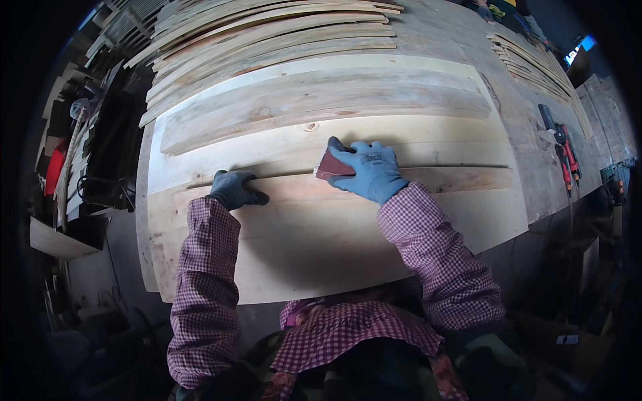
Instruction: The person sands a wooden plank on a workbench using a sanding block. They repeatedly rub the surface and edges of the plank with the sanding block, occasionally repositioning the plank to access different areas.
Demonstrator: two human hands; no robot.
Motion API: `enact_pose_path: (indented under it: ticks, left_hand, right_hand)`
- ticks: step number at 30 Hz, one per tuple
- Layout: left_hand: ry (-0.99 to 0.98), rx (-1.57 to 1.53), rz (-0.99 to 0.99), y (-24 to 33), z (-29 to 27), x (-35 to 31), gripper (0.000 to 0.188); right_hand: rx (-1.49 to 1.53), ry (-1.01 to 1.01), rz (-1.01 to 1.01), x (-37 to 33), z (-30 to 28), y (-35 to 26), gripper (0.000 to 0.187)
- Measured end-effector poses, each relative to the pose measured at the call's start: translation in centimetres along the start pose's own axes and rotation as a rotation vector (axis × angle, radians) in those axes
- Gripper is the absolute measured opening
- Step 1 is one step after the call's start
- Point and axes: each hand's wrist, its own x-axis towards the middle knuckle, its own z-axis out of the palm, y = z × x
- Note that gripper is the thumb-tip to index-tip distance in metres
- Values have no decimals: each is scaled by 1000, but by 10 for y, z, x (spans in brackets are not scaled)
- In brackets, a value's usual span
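A long narrow wooden board (461,179) lies crosswise on a pale plywood sheet (321,260). My left hand (235,190), in a blue-grey work glove, is closed over the board's left part, its thumb and fingers across the wood. Near the middle of the board, my right hand (374,168), gloved the same way, grips a dark red sanding block (330,166). The block sits on or just above the board; its underside is hidden. Both forearms wear checked sleeves.
Beyond lies a wider plank (334,100), with thin wood strips (281,40) piled behind it. Red-handled hand tools (567,157) rest on the table's right side. More strips (528,67) lie at the far right, near another person (498,8). Scrap wood (73,174) stands left.
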Motion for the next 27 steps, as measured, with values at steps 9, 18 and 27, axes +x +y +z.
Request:
enact_pose_path:
  ticks: [9, 18, 27]
  left_hand:
    - [38, -149, 21, 6, -5, -5, 71]
    - [528, -34, 295, 9, 56, -41, 104]
    - [701, 43, 229, 23, 58, -44, 95]
  right_hand:
    - [-176, 557, -92, -53, 43, 68, 78]
    - [-163, 503, 449, -133, 49, 200, 81]
    - [-8, 333, -210, -34, 52, -59, 79]
